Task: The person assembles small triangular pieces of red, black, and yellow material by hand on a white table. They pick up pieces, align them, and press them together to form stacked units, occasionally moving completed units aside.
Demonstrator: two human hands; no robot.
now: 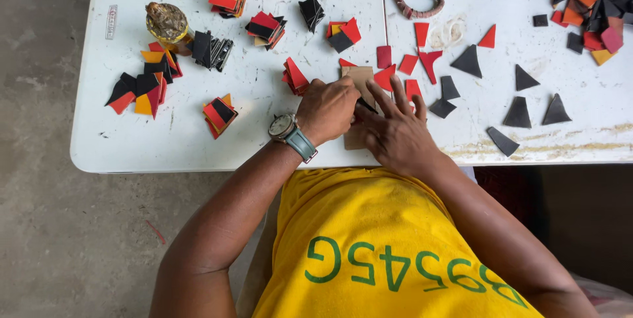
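Brown cardboard piece point(359, 87) at surface point(165, 146) near edge, under both hands. Left hand point(326, 110) grip pressed together on dark tool; right hand point(395, 130) spread flat, pinning. Best keep pressure even, fingers off tool path.

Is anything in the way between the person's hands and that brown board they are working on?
Nothing visible is. The left hand and the right hand both rest right on the brown board at the near edge of the white table. A thin dark tool sits between them. Red pieces lie just beyond the board.
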